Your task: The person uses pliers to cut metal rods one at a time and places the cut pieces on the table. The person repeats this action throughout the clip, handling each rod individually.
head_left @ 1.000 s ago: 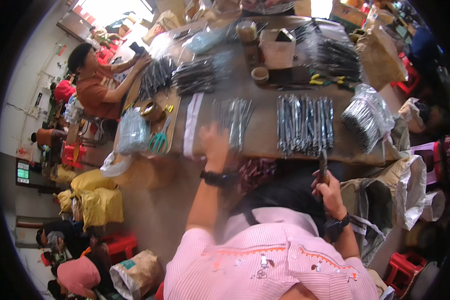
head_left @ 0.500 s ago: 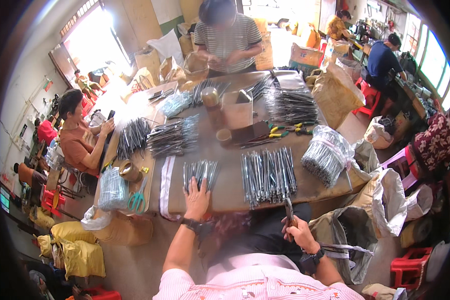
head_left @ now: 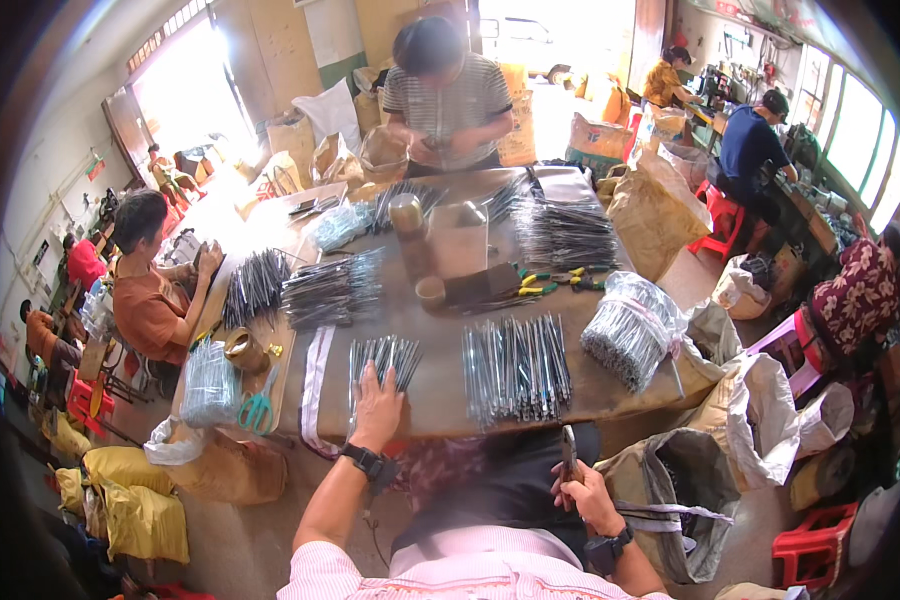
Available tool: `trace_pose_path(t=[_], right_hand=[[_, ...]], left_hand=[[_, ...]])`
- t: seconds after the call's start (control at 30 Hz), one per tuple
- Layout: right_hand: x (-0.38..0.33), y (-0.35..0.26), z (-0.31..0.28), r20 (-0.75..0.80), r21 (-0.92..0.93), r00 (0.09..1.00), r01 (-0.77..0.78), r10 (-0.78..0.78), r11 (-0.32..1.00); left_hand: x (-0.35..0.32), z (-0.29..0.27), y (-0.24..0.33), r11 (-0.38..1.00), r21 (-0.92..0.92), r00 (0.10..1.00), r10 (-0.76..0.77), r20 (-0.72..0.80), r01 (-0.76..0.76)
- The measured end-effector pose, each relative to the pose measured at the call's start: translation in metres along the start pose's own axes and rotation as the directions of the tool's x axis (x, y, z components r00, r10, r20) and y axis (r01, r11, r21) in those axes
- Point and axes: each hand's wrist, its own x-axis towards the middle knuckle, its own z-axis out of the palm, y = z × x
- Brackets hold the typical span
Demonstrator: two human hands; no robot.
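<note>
My left hand (head_left: 378, 408) lies spread on a small row of thin dark metal rods (head_left: 395, 355) near the table's front edge. In my right hand (head_left: 588, 494) is a hand tool (head_left: 570, 448) with a grey metal end and a brownish handle, held upright just off the table edge over my lap; its exact kind is unclear. Between and beyond my hands sits a wider row of similar rods (head_left: 516, 370), laid side by side. To its right a thick bundle of rods (head_left: 630, 330) is tied and wrapped in clear plastic.
Teal scissors (head_left: 258, 408), a roll of brown tape (head_left: 244, 350) and a white strip (head_left: 316, 385) lie on the left. Further back are rod piles (head_left: 567, 235), yellow-handled pliers (head_left: 536, 288) and a box (head_left: 458, 245). Sacks (head_left: 745, 415) crowd the right; co-workers sit and stand around.
The view has shifted a little to the right. My right hand has drawn the tool slightly back from the wider row. The co-worker at left has lowered their hands.
</note>
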Motion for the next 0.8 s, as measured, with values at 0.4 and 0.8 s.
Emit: trace_pose_path(t=[0.4, 0.8], right_hand=[[-0.001, -0.002, 0.016, 0.037, 0.091, 0.999, 0.02, -0.024, 0.996], [-0.01, 0.015, -0.022, -0.241, 0.396, 0.967, 0.024, 0.078, 0.918]], left_hand=[[0.009, 0.016, 0.139, 0.86, -0.486, 0.985, -0.095, 0.142, 0.153], [0.003, 0.017, 0.077, 0.296, -0.816, 0.865, -0.248, 0.436, 0.496]])
